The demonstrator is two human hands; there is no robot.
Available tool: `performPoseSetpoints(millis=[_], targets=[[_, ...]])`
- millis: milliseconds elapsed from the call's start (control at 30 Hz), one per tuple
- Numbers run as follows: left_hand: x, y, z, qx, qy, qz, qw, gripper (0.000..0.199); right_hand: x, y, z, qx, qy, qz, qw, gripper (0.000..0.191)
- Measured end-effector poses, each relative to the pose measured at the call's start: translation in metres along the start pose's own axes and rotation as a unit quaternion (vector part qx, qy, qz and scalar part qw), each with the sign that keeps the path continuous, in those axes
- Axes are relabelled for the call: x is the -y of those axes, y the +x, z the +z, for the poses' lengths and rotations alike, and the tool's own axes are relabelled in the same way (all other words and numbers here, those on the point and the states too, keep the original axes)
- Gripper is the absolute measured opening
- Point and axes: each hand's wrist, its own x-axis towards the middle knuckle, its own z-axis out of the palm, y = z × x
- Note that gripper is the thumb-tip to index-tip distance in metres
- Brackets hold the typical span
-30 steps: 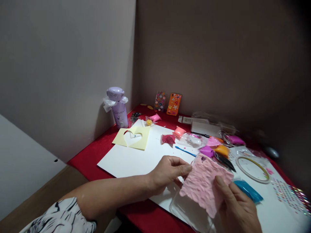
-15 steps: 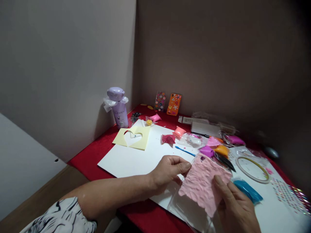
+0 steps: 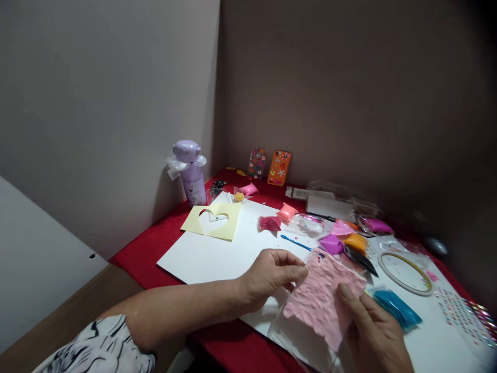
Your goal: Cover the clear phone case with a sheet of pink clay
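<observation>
Shifted slightly leftward: clear plastic rectangular phone case [image 3: 293,336], held between fingers of left hand [image 3: 266,277] and right hand [image 3: 375,326].
Left fingers pinch its edge; right grip opposite side, thumb on rippled pink sheet [image 3: 318,298]. Blue plastic packet [image 3: 396,308] just past right fingers.

a craft corner: red-covered table [image 3: 142,254], heart-cut paper [image 3: 190,221], bright packets [image 3: 396,309].

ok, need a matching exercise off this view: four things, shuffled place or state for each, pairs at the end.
1. pink-covered case
2. yellow paper
3. purple bottle
4. orange case

A. standing near the left wall
B. propped up at the back, decorated
C. has a heart-shaped hole
D. held by left hand and right hand

Pairs: 1-D, 2-C, 3-A, 4-B
</observation>
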Motion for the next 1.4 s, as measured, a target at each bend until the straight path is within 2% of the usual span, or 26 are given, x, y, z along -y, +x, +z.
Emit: performPoseSetpoints(millis=[133, 333, 433, 600, 833, 967, 1133, 1400], targets=[[0.002, 0.001, -0.001, 0.012, -0.016, -0.003, 1.0, 0.039, -0.003, 0.004, 0.0, 0.012, 0.04, 0.021, 0.999, 0.043], [0.003, 0.002, -0.001, 0.005, -0.013, 0.007, 1.0, 0.037, -0.004, 0.003, -0.002, 0.018, -0.01, -0.031, 0.999, 0.039], [0.002, 0.002, 0.0, 0.008, -0.012, 0.015, 1.0, 0.034, 0.0, 0.0, 0.0, 0.018, -0.003, -0.041, 0.999, 0.039], [0.001, 0.002, 0.0, 0.023, -0.025, 0.014, 0.999, 0.039, 0.003, -0.002, 0.002, 0.038, 0.026, -0.023, 0.999, 0.036], [0.0, 0.003, 0.0, 0.018, -0.022, 0.026, 0.999, 0.035, -0.002, -0.003, 0.001, 0.025, 0.017, -0.008, 1.0, 0.037], [0.0, 0.004, 0.0, 0.015, -0.021, 0.023, 0.999, 0.037, -0.006, 0.003, -0.003, 0.05, 0.009, -0.006, 0.999, 0.038], [0.0, 0.002, -0.001, 0.017, -0.018, 0.017, 1.0, 0.037, -0.009, 0.005, -0.005, 0.05, 0.03, 0.009, 0.998, 0.034], [0.0, 0.002, -0.002, 0.027, -0.015, 0.03, 0.999, 0.035, -0.004, 0.008, -0.004, 0.084, 0.064, 0.023, 0.994, 0.029]])
